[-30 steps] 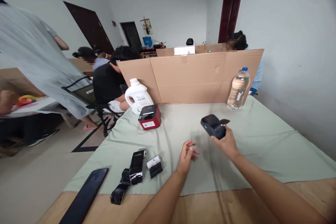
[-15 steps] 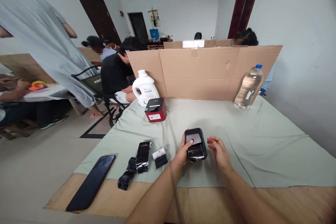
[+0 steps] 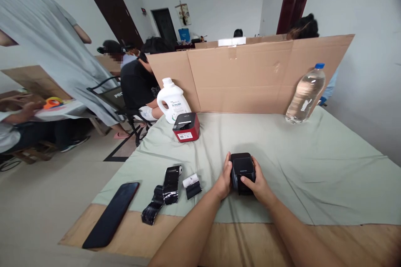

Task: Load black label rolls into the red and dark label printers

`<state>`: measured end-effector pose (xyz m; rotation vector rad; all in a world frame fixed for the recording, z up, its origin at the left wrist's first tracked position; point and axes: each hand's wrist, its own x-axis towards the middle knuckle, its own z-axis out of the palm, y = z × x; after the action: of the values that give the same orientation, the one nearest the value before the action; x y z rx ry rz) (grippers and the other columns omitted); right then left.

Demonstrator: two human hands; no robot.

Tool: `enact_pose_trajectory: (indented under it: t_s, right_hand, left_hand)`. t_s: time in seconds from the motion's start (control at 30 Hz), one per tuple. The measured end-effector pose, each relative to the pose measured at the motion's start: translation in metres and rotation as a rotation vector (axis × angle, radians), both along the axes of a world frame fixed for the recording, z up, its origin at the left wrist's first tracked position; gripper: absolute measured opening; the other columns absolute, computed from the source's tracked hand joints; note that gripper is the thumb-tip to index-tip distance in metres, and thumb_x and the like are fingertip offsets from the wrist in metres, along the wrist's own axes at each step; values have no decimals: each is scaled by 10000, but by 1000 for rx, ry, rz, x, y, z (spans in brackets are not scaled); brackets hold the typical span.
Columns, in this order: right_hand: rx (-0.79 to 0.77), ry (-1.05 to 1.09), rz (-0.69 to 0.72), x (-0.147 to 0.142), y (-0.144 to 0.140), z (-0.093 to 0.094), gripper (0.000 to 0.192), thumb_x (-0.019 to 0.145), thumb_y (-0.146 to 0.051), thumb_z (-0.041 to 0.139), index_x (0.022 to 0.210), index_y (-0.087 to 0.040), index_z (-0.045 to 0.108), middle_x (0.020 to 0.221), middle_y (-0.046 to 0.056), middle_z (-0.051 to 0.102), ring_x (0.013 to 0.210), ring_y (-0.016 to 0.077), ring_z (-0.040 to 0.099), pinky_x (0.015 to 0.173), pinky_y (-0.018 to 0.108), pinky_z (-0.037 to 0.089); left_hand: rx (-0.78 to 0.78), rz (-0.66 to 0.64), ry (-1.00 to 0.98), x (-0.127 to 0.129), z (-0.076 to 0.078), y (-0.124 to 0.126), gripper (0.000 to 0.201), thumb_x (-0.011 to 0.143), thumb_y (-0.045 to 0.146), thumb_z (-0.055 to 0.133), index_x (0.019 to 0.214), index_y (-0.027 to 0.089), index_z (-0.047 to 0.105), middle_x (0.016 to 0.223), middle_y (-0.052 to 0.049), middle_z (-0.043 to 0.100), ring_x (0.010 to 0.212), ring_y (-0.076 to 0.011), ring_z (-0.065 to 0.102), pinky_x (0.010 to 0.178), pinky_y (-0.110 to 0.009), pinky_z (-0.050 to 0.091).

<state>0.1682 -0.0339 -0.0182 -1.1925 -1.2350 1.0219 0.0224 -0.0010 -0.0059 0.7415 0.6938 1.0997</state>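
Both hands hold a small black label printer [image 3: 242, 163] just above the green cloth, near the front of the table. My left hand [image 3: 224, 179] is closed against its left side, with the fingers along the edge. My right hand [image 3: 260, 183] wraps its right side, and the thumb presses on its lower front face. The printer's underside is hidden. To the left lie a partly unrolled strip of black labels [image 3: 171, 184] and a small white-and-black roll [image 3: 192, 186].
A black phone-like slab [image 3: 111, 215] lies at the front left. Farther back stand a red-and-black box-shaped device [image 3: 186, 127], a white jug [image 3: 173, 102] and a clear water bottle [image 3: 305, 96]. A cardboard screen [image 3: 238, 79] closes off the back. People sit and stand beyond, left.
My right hand has come in from the right and closed on the printer. The printer has turned and shifted slightly right; its grey window and shiny black strip no longer show.
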Motion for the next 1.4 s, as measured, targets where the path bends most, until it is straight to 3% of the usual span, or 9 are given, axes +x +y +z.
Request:
enact_pose_trajectory:
  t_s: [0.17, 0.33, 0.6, 0.8, 1.0, 1.1, 1.2, 1.3, 1.4]
  right_hand:
    - [20, 6, -10, -1, 1, -2, 885, 721, -432, 699, 1445, -216, 237, 1475, 130, 365, 1358, 282, 350, 1141, 521, 226]
    - [7, 33, -8, 1, 1, -1, 871, 714, -407, 706, 1439, -224, 259, 1457, 125, 398, 1338, 286, 384, 1125, 523, 256]
    - [-19, 74, -5, 4, 2, 1, 847, 701, -390, 714, 1427, -243, 302, 1413, 108, 464, 1294, 292, 441, 1091, 534, 310]
    - [-50, 110, 3, 2, 0, 10, 862, 679, -398, 722, 1420, -225, 317, 1397, 109, 479, 1284, 285, 450, 1089, 502, 322]
    - [-147, 327, -1, 4, -1, 17, 703, 706, -334, 624, 1370, -244, 410, 1277, 82, 591, 1146, 282, 569, 989, 497, 433]
    - [-125, 304, 4, 7, -1, 21, 668, 698, -333, 651, 1330, -249, 454, 1257, 79, 606, 1123, 278, 583, 960, 478, 456]
    - [-57, 237, 18, 10, -1, 26, 619, 709, -406, 694, 1270, -245, 489, 1196, 77, 638, 1080, 254, 605, 927, 428, 479]
    - [-16, 198, -64, 13, 1, 30, 526, 705, -513, 691, 1119, -224, 543, 1039, 74, 687, 953, 232, 638, 841, 379, 505]
    - [-28, 167, -236, 18, 4, 30, 438, 723, -620, 621, 861, -208, 567, 815, 39, 676, 768, 199, 619, 712, 326, 501]
  left_hand:
    - [-93, -36, -115, 1, 5, 2, 696, 839, 351, 525, 1476, 300, 249, 1418, -20, 486, 1256, -210, 496, 1080, -372, 351]
    - [-90, -86, -25, -6, 6, 3, 760, 798, 315, 588, 1475, 324, 242, 1325, -30, 564, 1053, -209, 610, 916, -353, 464]
    - [1, -197, 68, -15, 1, 8, 750, 783, 373, 630, 1443, 338, 276, 963, -26, 642, 649, -121, 577, 564, -224, 463]
    - [-2, -144, 113, -13, 2, 8, 755, 744, 374, 644, 1423, 323, 318, 934, -22, 635, 663, -129, 570, 587, -233, 456]
    - [-31, -149, 132, -12, 5, 5, 750, 734, 377, 654, 1413, 319, 340, 928, -18, 641, 669, -130, 566, 611, -244, 453]
    - [-15, -128, 128, -13, 5, 4, 745, 733, 390, 655, 1411, 311, 355, 933, -19, 648, 675, -132, 571, 609, -238, 447]
    - [6, -94, 151, -14, 8, 3, 738, 734, 409, 649, 1409, 278, 380, 795, -2, 634, 570, -107, 518, 552, -216, 409]
    - [33, -108, 194, -14, 10, 0, 727, 731, 395, 654, 1401, 260, 405, 629, 36, 556, 466, -77, 415, 496, -203, 359]
    - [41, -172, 176, -11, 11, -5, 696, 741, 382, 659, 1386, 257, 430, 631, 32, 560, 497, -87, 444, 525, -210, 373]
